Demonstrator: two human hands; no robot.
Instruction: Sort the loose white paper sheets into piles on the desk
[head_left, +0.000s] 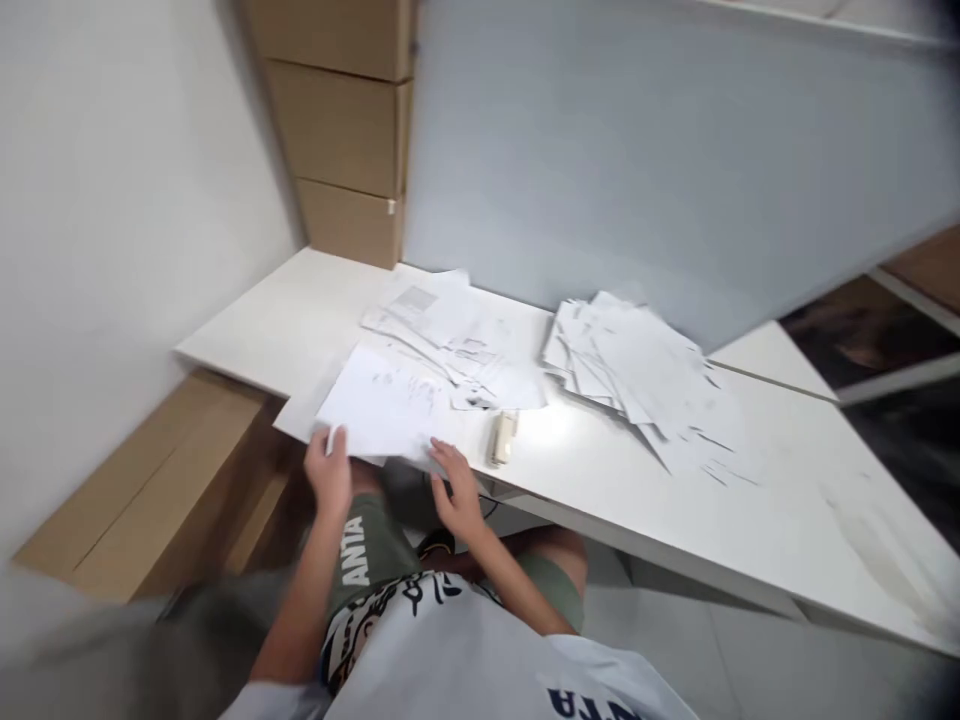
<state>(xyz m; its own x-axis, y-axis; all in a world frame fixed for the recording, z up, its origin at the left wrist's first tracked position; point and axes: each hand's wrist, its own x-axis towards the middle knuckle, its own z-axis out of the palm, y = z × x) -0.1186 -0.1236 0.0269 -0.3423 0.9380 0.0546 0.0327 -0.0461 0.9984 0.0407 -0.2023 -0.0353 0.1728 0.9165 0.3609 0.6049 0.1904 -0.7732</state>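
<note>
The left hand (328,475) clamps the near corner of a paper sheet (375,405) between its fingers, while the right hand (456,490), fingers apart, steadies the sheet's edge on the table (787,510).

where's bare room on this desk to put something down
The white desk is bare at its left end, between the wall and the loose sheets, and at far right, beyond the fanned paper pile. It is crowded in the middle, around the stapler, left hand and right hand.
</note>
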